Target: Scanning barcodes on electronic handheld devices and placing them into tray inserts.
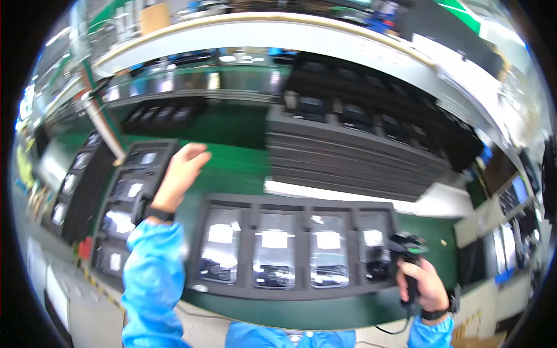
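Observation:
My right hand is wrapped round the handle of a black handheld barcode scanner, whose head is over the right end of a dark foam tray. A cable hangs from its grip. In the tray lie several flat, glossy phone-like panels in separate slots, each with a white patch, such as the panel near the middle. My left hand is raised beyond the tray's left end, close to a second foam tray. Its fingers are curled together and nothing shows in them, though motion blurs them a little.
A tall stack of dark foam trays stands behind the front tray on a white base. Further trays with panels line the left side. The green tabletop runs under everything. A white-edged shelf crosses the back.

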A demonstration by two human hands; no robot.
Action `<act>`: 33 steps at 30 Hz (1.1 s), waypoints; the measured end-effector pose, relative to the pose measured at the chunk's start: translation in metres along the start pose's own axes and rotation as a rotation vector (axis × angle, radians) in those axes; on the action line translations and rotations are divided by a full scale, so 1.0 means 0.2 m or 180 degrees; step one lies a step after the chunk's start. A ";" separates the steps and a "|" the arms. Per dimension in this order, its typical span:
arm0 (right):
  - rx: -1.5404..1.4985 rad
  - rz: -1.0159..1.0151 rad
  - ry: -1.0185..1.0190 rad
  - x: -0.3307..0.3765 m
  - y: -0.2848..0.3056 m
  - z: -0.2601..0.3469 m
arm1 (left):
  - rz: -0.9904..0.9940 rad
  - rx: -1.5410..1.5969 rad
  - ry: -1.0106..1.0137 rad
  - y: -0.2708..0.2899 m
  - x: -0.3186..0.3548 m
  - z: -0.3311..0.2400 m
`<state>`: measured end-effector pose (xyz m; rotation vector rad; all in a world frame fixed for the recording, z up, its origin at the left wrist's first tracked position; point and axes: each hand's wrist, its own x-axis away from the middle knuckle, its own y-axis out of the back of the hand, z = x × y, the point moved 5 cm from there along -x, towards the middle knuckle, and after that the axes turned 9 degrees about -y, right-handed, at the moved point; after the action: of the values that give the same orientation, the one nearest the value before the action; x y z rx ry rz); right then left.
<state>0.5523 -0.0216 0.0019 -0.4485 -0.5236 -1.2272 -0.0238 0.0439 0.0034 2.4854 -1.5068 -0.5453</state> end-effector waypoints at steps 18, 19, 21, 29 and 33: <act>0.1022 -0.2610 -0.0393 -0.15 0.67 -0.15 | -0.1082 -0.2389 0.0401 -0.18 -0.96 0.67; 0.1026 -0.2620 -0.0429 -0.16 0.68 -0.16 | -0.1195 -0.2570 0.0355 -0.16 -0.98 0.72; 0.1182 -0.2516 0.0163 -0.17 0.65 -0.15 | -0.1286 -0.2793 0.0498 -0.14 -1.03 0.79; 0.0911 -0.2607 -0.0216 -0.19 0.68 -0.20 | -0.1663 -0.3196 0.0733 -0.03 -1.17 0.94; 0.0849 -0.2514 0.0066 -0.19 0.64 -0.15 | -0.1268 -0.3907 0.0696 0.13 -1.37 0.96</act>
<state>0.6699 0.0253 -0.0503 0.0200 -0.8779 -1.8764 -0.2367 0.2799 -0.1050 1.7008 -0.3134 -0.8626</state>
